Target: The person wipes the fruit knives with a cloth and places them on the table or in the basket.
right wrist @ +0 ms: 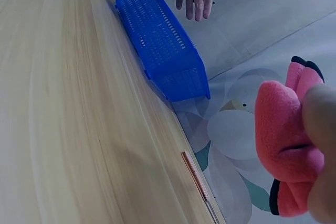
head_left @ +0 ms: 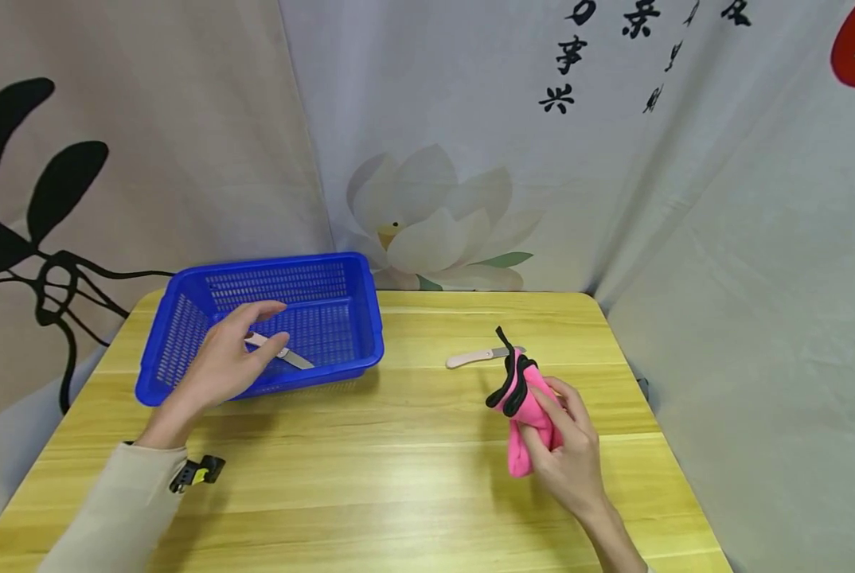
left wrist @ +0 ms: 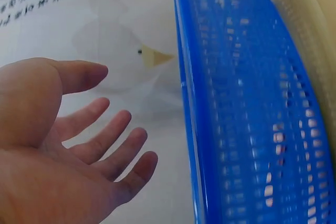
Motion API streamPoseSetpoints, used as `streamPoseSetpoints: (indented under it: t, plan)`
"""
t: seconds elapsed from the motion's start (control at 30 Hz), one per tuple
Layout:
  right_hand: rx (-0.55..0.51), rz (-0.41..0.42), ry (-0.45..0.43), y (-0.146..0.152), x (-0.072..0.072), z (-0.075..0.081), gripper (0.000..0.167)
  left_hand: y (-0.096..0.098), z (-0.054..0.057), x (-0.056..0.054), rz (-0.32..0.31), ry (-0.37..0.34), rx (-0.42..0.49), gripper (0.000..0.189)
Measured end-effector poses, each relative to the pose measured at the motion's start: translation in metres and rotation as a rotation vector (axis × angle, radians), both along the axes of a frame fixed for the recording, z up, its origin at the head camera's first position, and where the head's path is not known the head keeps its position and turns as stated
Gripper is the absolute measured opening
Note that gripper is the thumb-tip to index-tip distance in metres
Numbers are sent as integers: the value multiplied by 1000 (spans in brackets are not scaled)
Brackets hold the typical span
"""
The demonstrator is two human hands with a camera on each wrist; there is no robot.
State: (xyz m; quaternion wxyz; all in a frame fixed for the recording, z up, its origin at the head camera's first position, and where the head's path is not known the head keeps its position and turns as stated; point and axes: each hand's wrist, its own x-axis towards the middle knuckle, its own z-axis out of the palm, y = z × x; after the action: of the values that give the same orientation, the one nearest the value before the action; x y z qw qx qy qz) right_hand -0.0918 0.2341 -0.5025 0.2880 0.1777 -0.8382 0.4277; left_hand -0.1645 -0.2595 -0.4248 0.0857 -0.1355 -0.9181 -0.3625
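Observation:
My left hand (head_left: 227, 354) hovers over the blue plastic basket (head_left: 373, 318), fingers loosely bent and thumb apart, with nothing held. Below it, inside the basket, lies a small knife (head_left: 294, 358), its handle partly hidden by the hand. On the right, my right hand (head_left: 571, 446) grips a bunched pink fleece cloth item (head_left: 524, 398) with black edging, raised above the table; its exact kind is unclear. Behind that item a second knife (head_left: 470, 358) with a pale pink handle rests on the table, its blade tip partly covered from the head view.
The wooden table (head_left: 370, 493) has rounded far corners. A white curtain (head_left: 427, 95) with printed flowers and characters hangs right behind it and along the right side. The basket stands near the far left edge. A black band (head_left: 197, 472) sits at the left sleeve's cuff.

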Motion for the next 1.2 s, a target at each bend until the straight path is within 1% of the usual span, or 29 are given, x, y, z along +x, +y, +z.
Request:
streamPoseSetpoints:
  t: [0.13,0.2,0.4,0.53,0.63,0.77,0.83,0.93,1.03,1.1,1.2]
  plan:
    - [-17,-25,-37,2,1,1,51,15,0,2,-40,26,-12,54]
    - [-21,-42,-46,4,2,2,53,24,0,1,-58,36,-25,56]
    - [-29,-76,-33,10,4,1,55,55,3,-5,-116,44,-13,60]
    - [-26,-108,-34,15,5,1,54,81,6,-7,-163,45,2,61]
    - [-24,-140,-37,21,6,1,53,105,7,-6,-215,88,7,60]
    - [-19,-186,-38,28,8,1,52,140,5,-3,-307,166,0,60]
    - [-20,-204,-38,31,9,1,52,157,3,-1,-347,185,-19,60]
    - [-24,-225,-30,35,10,0,52,177,-1,1,-407,181,-58,62]
    - [-24,-246,-16,38,10,-1,51,194,-9,0,-455,162,-95,64]
    - [-17,-259,-9,39,10,-1,51,203,-15,-1,-475,146,-106,64]
    - [-9,-269,-8,40,11,-1,51,214,-25,-6,-478,114,-118,64]
